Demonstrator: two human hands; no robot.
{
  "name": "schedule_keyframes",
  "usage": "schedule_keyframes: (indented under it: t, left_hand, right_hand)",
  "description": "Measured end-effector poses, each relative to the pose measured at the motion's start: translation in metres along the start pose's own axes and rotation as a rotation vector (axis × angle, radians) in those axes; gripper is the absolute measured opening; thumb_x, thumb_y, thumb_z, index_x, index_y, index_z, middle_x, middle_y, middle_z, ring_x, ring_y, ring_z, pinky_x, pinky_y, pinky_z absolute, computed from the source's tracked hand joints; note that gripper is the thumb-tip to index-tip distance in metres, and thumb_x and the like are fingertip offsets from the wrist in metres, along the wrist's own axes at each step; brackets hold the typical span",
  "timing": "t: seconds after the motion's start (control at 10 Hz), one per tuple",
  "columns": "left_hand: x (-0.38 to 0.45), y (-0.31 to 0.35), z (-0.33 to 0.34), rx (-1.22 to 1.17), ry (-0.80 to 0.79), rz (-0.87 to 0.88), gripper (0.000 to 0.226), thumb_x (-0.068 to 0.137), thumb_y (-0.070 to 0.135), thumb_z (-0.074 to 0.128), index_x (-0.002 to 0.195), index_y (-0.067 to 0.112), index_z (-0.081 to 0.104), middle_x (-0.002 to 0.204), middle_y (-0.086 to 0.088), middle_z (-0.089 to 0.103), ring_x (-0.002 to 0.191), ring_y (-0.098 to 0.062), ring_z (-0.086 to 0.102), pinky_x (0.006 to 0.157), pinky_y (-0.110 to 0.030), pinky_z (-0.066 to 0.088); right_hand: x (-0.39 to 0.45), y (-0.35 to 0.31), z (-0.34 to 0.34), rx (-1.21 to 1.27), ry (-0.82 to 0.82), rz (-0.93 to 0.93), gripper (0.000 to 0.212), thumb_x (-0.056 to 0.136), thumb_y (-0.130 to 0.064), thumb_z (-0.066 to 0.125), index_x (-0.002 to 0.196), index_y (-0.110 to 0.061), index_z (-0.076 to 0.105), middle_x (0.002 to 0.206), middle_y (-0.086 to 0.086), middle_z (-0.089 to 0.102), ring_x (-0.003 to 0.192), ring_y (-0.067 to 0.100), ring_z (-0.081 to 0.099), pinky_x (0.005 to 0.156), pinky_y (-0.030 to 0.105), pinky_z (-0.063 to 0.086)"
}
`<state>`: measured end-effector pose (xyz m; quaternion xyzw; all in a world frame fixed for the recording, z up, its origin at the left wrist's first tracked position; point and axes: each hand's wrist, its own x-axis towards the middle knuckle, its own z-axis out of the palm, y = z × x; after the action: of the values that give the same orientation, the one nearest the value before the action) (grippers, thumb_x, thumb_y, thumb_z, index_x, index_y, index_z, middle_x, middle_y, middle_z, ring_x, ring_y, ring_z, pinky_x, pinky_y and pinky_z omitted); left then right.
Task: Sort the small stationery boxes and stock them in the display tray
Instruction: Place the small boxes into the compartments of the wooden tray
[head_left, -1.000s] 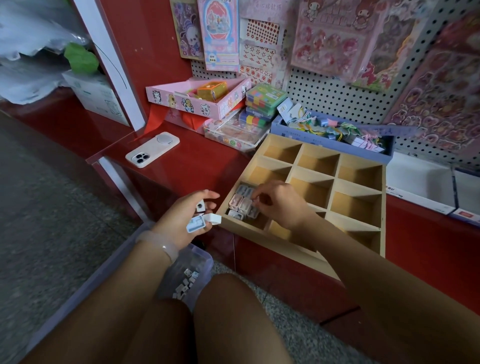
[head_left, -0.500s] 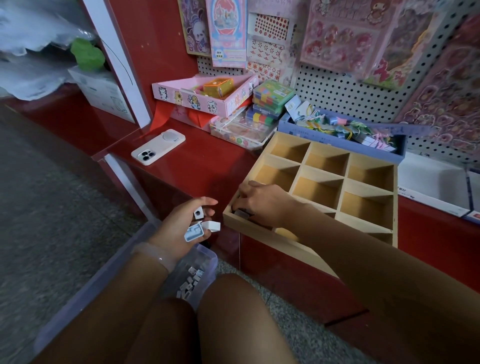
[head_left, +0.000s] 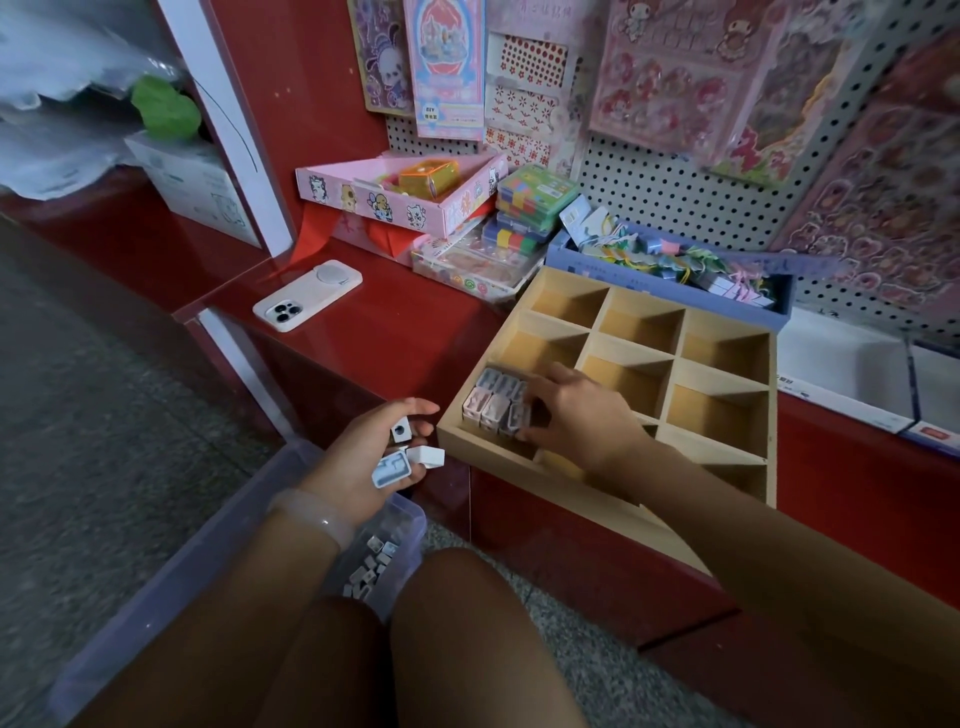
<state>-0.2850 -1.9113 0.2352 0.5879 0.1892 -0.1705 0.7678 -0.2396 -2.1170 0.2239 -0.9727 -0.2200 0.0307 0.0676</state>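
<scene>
A wooden display tray (head_left: 724, 364) with a grid of compartments rests tilted on the red shelf. Several small stationery boxes (head_left: 493, 402) stand in rows in its near-left compartment. My right hand (head_left: 576, 415) reaches into that compartment, fingertips touching the rightmost box of the front row. My left hand (head_left: 371, 457) hovers left of the tray, palm up, holding three small white and blue boxes (head_left: 408, 457). Below it a clear plastic bin (head_left: 208, 561) on the floor holds several more small boxes (head_left: 371, 569).
A white phone (head_left: 306, 295) lies on the red shelf left of the tray. Behind the tray are a blue box of tagged items (head_left: 675, 260), a pink box (head_left: 400, 195) and stacked coloured packs (head_left: 530, 202). Sticker sheets hang on the pegboard (head_left: 675, 197). My knees are at the bottom.
My right hand has drawn back to the right, uncovering the rows of boxes in the near-left compartment. My left hand holds its boxes in the same place.
</scene>
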Motion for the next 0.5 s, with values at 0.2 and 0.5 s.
schedule_keyframes:
  t: [0.2, 0.5]
  left_hand:
    - [-0.0040, -0.0044, -0.0087, 0.109, 0.035, 0.091, 0.021, 0.095, 0.003, 0.046, 0.110, 0.011, 0.058, 0.092, 0.004, 0.054, 0.070, -0.002, 0.051, 0.047, -0.006, 0.043]
    - [-0.0029, -0.0014, -0.0027, -0.033, 0.103, 0.000, 0.015, 0.093, 0.013, 0.050, 0.088, 0.014, 0.064, 0.077, -0.001, 0.052, 0.060, -0.009, 0.045, 0.043, -0.015, 0.039]
  right_hand:
    - [0.0105, -0.0108, 0.0036, -0.015, -0.006, 0.060, 0.051, 0.087, -0.042, 0.060, 0.129, -0.017, 0.046, 0.120, 0.005, 0.047, 0.110, 0.023, 0.050, 0.079, 0.035, 0.049]
    - [0.0161, -0.0144, 0.0063, -0.006, -0.012, 0.109, 0.060, 0.085, -0.041, 0.063, 0.135, -0.018, 0.039, 0.123, 0.006, 0.048, 0.111, 0.024, 0.051, 0.082, 0.035, 0.048]
